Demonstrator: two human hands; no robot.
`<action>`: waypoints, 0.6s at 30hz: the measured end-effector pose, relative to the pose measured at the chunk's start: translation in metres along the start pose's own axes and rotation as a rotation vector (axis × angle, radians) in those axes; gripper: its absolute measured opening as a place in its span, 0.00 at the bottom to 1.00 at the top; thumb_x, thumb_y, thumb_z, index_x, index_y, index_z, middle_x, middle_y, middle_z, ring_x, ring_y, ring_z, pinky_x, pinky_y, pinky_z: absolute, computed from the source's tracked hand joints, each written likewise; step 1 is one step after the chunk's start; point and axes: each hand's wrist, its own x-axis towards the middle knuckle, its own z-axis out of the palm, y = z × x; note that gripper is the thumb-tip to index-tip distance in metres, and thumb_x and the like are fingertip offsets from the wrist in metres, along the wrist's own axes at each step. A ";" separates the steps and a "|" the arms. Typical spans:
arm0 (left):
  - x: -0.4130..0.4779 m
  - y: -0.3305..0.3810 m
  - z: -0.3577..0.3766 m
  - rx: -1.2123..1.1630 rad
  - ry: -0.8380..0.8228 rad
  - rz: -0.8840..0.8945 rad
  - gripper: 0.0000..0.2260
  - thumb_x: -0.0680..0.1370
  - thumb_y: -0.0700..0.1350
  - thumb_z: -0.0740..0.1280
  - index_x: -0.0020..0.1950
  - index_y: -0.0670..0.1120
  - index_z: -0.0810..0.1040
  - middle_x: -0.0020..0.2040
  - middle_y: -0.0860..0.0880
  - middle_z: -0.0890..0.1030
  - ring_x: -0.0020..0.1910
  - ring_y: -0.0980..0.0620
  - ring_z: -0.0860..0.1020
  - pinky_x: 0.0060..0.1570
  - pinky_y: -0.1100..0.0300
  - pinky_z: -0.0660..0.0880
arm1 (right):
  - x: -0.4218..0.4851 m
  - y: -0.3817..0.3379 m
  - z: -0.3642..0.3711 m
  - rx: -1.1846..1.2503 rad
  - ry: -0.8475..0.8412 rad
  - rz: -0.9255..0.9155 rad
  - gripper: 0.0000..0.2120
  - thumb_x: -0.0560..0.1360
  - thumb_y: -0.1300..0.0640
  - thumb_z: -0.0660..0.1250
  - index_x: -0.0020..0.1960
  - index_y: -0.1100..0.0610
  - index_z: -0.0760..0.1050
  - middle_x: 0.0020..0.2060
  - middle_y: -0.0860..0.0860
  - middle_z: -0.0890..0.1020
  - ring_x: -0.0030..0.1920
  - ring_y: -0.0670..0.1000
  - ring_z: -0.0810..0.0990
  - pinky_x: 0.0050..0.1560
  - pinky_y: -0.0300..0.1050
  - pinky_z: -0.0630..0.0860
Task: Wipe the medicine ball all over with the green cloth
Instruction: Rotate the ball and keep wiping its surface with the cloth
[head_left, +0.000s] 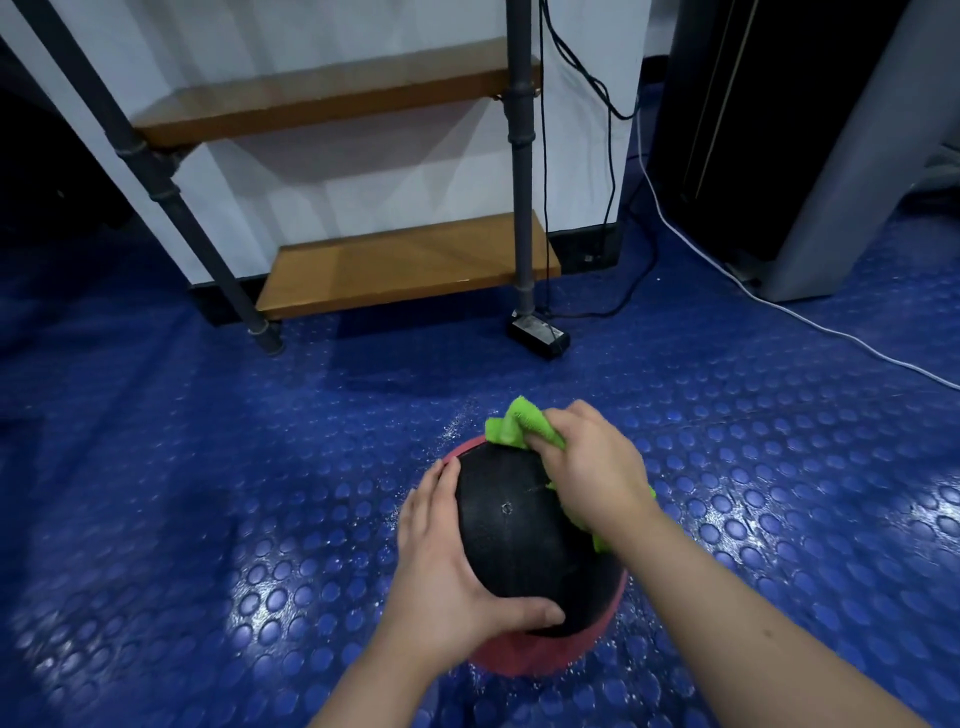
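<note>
The medicine ball (514, 535) is black on top with red panels at its far edge and underside; it rests on the blue studded floor in the lower middle of the head view. My left hand (441, 566) cups its left and near side, thumb across the front. My right hand (592, 467) presses the green cloth (511, 423) against the ball's upper right side. One bunch of cloth sticks out past my fingers at the far edge, and more shows under my wrist on the right.
A shelf unit with wooden boards (405, 265) and dark metal posts (523, 208) stands against the white wall ahead. A black power adapter (537, 338) with cables lies by the right post. A white cable (831, 327) crosses the floor toward a dark cabinet (769, 130).
</note>
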 end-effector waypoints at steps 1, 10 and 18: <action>0.001 0.000 0.000 0.002 0.003 0.002 0.68 0.46 0.70 0.78 0.78 0.62 0.43 0.74 0.70 0.42 0.77 0.60 0.42 0.77 0.51 0.53 | 0.007 0.003 0.000 0.012 -0.028 0.044 0.13 0.79 0.43 0.60 0.43 0.51 0.72 0.42 0.47 0.70 0.45 0.53 0.74 0.42 0.48 0.70; -0.002 -0.007 -0.002 -0.008 0.003 -0.025 0.70 0.45 0.70 0.79 0.78 0.62 0.42 0.75 0.68 0.42 0.77 0.61 0.45 0.77 0.52 0.54 | 0.001 0.003 -0.006 0.098 -0.124 0.100 0.14 0.79 0.45 0.60 0.40 0.53 0.71 0.40 0.47 0.70 0.44 0.53 0.73 0.42 0.48 0.68; 0.001 -0.013 -0.006 -0.028 0.002 -0.007 0.70 0.45 0.69 0.80 0.78 0.60 0.46 0.76 0.65 0.48 0.77 0.59 0.50 0.76 0.51 0.58 | -0.079 0.001 0.007 0.220 0.083 -0.075 0.11 0.79 0.50 0.61 0.59 0.43 0.76 0.47 0.42 0.71 0.46 0.47 0.76 0.44 0.47 0.74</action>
